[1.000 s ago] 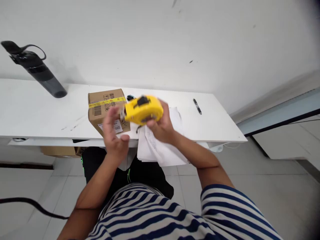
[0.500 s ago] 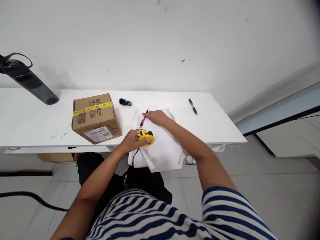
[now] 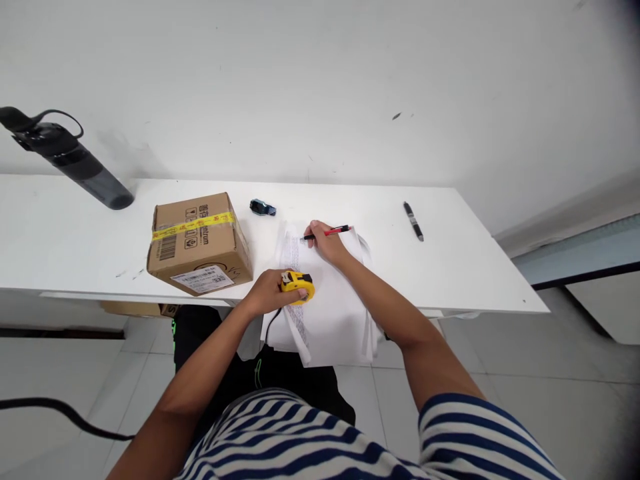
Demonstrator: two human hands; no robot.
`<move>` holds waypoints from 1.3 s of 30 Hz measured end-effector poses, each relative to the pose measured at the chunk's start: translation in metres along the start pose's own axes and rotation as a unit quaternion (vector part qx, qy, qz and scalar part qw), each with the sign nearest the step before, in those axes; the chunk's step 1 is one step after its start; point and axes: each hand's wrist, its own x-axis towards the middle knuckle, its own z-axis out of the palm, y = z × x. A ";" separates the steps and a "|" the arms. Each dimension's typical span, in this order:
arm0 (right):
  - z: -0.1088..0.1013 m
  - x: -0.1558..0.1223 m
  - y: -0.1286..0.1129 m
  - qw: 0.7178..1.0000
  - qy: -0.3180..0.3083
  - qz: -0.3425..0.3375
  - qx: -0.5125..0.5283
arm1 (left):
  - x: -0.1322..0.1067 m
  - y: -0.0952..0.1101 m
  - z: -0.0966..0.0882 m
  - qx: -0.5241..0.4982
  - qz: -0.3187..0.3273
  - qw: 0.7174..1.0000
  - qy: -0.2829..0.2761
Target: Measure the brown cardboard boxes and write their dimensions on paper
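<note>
My left hand (image 3: 267,292) is closed round a yellow tape measure (image 3: 298,286) that rests on white sheets of paper (image 3: 333,310) at the near edge of the white table (image 3: 450,267). My right hand (image 3: 327,243) grips a red and black pen (image 3: 327,232), its tip on the top left of the paper. The sheets hang over the table's front edge.
A taped cardboard box (image 3: 200,243) stands left of the paper. A small blue object (image 3: 263,208) lies behind it. A black pen (image 3: 413,221) lies at the right. A dark bottle (image 3: 67,158) is at the far left. A black cable (image 3: 55,410) runs over the tiled floor.
The tape measure went from raised in my right hand down onto the paper under my left hand. My right hand then picked up the red pen and holds it over the paper.
</note>
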 end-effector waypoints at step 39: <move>0.002 0.002 0.009 0.998 0.069 0.011 0.007 | 0.000 0.000 -0.001 -0.072 -0.001 0.997 -0.019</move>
